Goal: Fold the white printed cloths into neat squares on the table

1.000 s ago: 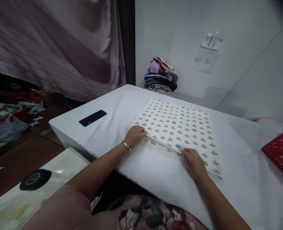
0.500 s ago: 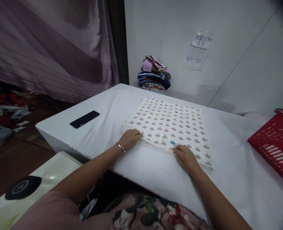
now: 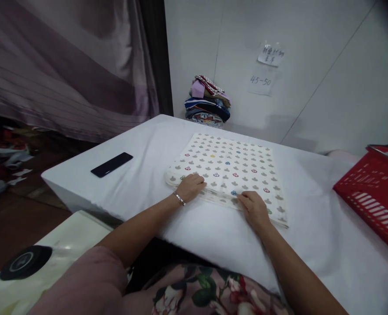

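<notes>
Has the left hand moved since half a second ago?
Yes: judged against the black phone, the left hand has shifted to the right, farther from it.

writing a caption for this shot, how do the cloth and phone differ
The cloth is pale with small printed motifs; the phone is plain black. The cloth is clearly larger than the phone. The left hand and right hand hold the cloth's near edge; neither touches the phone. Cloth and phone both lie on the white table.
</notes>
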### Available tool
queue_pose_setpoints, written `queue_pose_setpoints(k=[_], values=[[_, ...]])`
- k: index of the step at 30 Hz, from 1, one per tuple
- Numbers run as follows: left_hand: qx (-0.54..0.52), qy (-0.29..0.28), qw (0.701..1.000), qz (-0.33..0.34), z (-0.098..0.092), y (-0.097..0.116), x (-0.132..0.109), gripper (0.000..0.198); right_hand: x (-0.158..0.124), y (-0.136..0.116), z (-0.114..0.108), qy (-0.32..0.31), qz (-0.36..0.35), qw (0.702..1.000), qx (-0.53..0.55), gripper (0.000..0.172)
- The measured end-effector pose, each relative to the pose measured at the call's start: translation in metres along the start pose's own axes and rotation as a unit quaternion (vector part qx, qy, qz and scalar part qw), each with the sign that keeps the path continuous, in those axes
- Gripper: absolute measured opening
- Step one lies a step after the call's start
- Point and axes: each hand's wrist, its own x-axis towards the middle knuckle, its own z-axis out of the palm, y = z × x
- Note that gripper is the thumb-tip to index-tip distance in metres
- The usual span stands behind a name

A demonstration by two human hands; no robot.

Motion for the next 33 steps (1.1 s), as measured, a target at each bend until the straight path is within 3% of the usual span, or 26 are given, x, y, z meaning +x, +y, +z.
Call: queue_pose_setpoints(k=[4, 9, 21, 28, 33], values=[[-0.004, -0.064, 0.998, 0.006, 0.0, 0.003, -0.004, 0.018, -0.001, -0.002, 0.003, -0.069, -0.013, 0.998, -0.002, 0.025], [-0.033, -0.1, 0.994, -0.003, -0.003, 0.005, -0.012, 0.021, -0.003, -0.005, 0.003, -0.084, -0.016, 0.996, -0.015, 0.025], [-0.119, -0.092, 0.988, 0.033, -0.02, -0.002, -0.025, 0.023, -0.01, -0.009, -0.005, -0.113, -0.045, 0.992, 0.025, 0.03], [-0.075, -0.102, 0.991, 0.028, -0.008, -0.003, -0.021, 0.019, -0.008, -0.009, -0.013, -0.139, -0.055, 0.988, 0.03, 0.028], [-0.046, -0.124, 0.989, 0.059, -0.012, -0.001, -0.016, 0.018, -0.006, -0.007, -0.013, -0.136, -0.058, 0.987, 0.056, 0.028]])
